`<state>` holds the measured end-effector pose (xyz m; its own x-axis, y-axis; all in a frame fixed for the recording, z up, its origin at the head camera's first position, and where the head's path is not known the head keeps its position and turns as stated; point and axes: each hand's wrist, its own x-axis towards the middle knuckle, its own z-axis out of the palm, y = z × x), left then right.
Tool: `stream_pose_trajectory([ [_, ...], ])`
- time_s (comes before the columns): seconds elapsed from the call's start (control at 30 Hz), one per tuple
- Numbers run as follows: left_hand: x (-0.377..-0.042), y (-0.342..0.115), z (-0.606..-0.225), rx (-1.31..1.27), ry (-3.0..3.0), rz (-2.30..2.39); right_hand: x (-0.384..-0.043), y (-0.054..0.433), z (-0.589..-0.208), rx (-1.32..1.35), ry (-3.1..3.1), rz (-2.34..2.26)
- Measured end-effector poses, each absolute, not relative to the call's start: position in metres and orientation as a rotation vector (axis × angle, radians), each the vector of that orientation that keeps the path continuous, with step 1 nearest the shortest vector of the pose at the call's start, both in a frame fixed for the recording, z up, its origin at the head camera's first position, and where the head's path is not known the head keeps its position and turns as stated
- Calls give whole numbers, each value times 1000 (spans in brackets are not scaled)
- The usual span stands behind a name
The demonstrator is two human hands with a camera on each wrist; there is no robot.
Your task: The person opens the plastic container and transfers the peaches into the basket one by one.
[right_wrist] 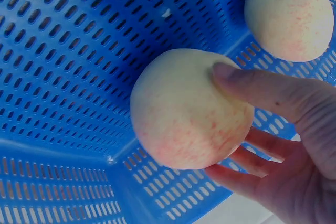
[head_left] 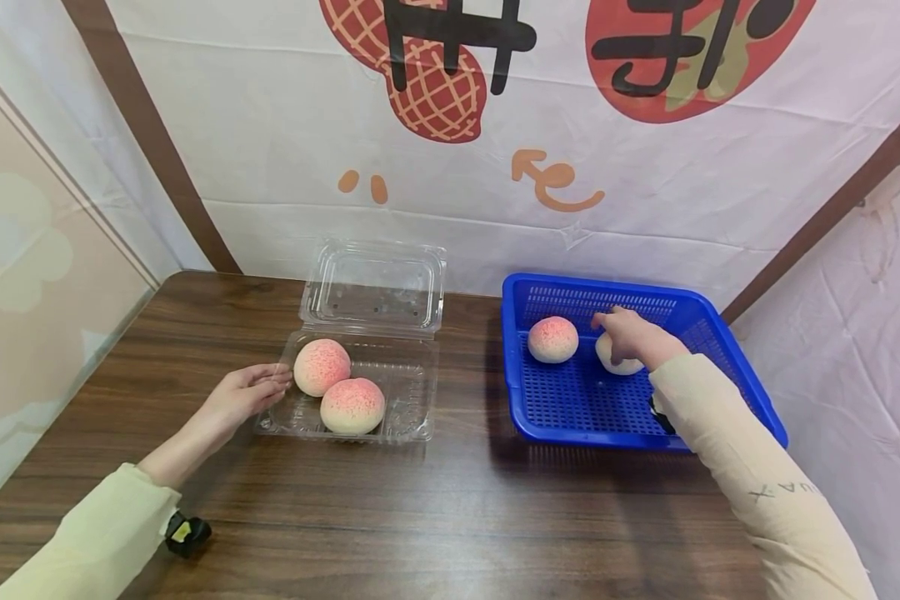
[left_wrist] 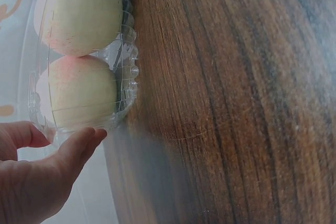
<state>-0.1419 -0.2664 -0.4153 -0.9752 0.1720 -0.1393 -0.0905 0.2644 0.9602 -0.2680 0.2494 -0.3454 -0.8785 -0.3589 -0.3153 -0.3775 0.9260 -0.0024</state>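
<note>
We have two buns (head_left: pixel 352 407) in the clear box (head_left: pixel 412 375), two left in the basket (head_left: pixel 592 435) at its three o'clock; right hand (head_left: pixel 633 335) clamped on one, left hand (head_left: pixel 236 396) uncurled against the box.

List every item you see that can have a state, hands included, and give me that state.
Clear container: open, holding two peaches
Lid: swung up, leaning back
Left peach and front peach: inside the container, side by side
Blue basket: upright
Loose peach: resting in the basket, unheld
Gripped peach: held inside the basket; lifted or not, unclear
Left hand: at the container's end
Right hand: gripping
</note>
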Motion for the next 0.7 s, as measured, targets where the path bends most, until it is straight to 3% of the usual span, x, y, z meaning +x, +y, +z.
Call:
stream_pose_trajectory([
  [0.7, -141, -265, -415, 81, 2320, 1791, -272, 247, -343, -613, 2828, 78],
])
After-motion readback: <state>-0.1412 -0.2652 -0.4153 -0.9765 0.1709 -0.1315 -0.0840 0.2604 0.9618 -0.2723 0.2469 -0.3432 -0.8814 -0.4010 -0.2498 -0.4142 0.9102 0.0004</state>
